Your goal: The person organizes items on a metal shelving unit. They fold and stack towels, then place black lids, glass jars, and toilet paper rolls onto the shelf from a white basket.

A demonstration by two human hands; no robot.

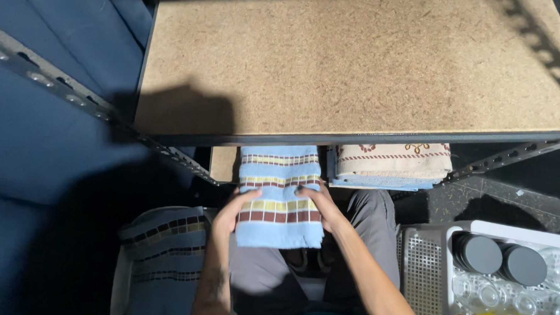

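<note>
A folded light-blue terry towel [280,201] with checked maroon-and-yellow bands is grasped at both edges by the left hand [232,211] and right hand [320,206], half slid under the rough chipboard shelf [360,60], beside a folded beige towel [393,159].

The folded towel [279,198] is light blue, crossed by bands of dark red and yellow squares edged in white. A second towel [162,259] at the lower left shows the same blue with darker red and yellow checked bands. The stack [393,164] under the shelf's front edge is cream with a red-brown border pattern, over pale blue. The shelf [360,60] is speckled tan with a dark frame. The basket [427,277] is white; the lids [501,258] are grey.
</note>
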